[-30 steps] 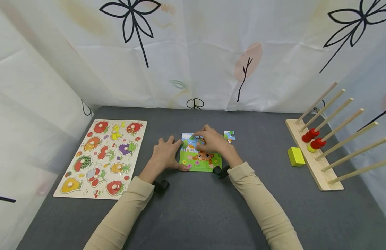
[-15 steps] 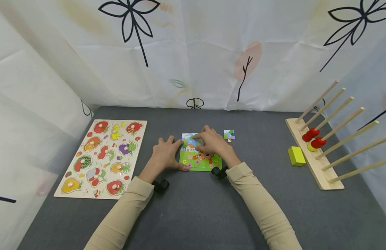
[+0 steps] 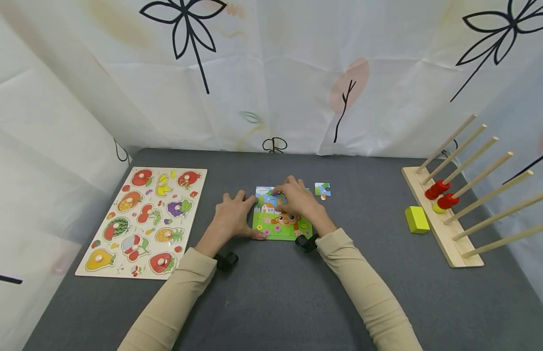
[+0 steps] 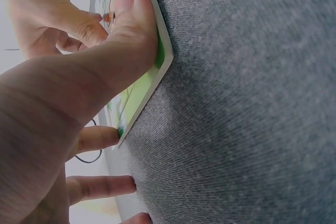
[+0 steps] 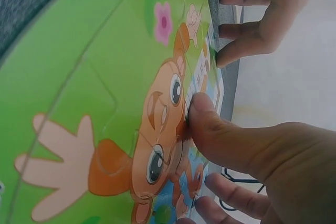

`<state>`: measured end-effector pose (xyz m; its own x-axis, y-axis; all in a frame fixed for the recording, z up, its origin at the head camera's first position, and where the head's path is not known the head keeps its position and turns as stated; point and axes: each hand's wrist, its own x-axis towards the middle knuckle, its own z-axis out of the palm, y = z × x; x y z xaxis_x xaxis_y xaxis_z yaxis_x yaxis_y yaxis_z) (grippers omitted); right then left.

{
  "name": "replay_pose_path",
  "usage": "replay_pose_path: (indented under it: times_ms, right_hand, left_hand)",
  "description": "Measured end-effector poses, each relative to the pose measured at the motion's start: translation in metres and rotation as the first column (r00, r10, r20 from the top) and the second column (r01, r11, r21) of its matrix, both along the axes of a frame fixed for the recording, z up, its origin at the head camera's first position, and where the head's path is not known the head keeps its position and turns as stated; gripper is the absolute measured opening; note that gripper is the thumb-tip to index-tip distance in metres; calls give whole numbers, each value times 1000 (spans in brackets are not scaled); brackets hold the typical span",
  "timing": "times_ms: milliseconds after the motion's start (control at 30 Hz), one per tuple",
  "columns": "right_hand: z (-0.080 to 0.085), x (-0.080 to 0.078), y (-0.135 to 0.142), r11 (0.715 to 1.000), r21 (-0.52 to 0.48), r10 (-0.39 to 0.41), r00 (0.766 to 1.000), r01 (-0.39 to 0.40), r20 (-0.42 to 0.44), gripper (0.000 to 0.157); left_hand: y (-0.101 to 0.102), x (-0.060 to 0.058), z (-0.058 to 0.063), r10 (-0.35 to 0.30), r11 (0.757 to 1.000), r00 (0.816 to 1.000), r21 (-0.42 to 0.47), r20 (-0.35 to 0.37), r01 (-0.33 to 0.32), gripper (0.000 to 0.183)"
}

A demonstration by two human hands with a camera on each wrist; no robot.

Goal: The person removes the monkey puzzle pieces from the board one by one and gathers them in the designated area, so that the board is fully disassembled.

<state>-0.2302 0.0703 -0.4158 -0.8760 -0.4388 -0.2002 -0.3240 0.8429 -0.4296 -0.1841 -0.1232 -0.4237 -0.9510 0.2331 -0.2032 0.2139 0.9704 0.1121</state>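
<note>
A square jigsaw puzzle (image 3: pixel 271 233) with a monkey on green grass lies mid-table. My left hand (image 3: pixel 231 217) steadies its left side. The thumb (image 4: pixel 134 19) presses on the near-left corner, while the straight index finger (image 4: pixel 100 137) touches the left edge farther back; the other fingers are spread over the table. My right hand (image 3: pixel 297 197) reaches over the upper half, thumb (image 5: pixel 210 119) and bent fingers pinching a puzzle piece (image 3: pixel 281 198) within the picture, mostly hidden beneath the hand. Just past the puzzle's upper right corner lies a loose puzzle piece (image 3: pixel 322 189).
To the left lies a fruit peg board (image 3: pixel 141 222). At the right stands a wooden rack (image 3: pixel 442 229) with tall pegs, a few red and yellow beads (image 3: pixel 438 189) on them. A yellow block (image 3: pixel 416 219) sits beside it. A patterned white curtain (image 3: pixel 271 73) closes off the back.
The right forearm and wrist have shifted slightly left; the right fingers stay at about the same spot on the puzzle. The left hand and the loose piece have not moved.
</note>
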Motion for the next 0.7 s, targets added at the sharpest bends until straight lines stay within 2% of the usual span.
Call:
replay_pose_path:
  times_ms: [367, 600, 700]
  right_hand:
    - [0, 3, -1, 1000, -16, -1, 1000, 1, -17, 42]
    - [0, 4, -1, 1000, -13, -7, 1000, 7, -28, 61]
    - [1, 4, -1, 1000, -5, -7, 1000, 7, -28, 62]
  left_hand:
    - [0, 2, 2, 5, 1000, 1000, 12, -1, -5, 107]
    - [0, 2, 2, 4, 1000, 1000, 13, -4, -4, 107]
    - [0, 1, 1, 3, 1000, 1000, 12, -2, -3, 107]
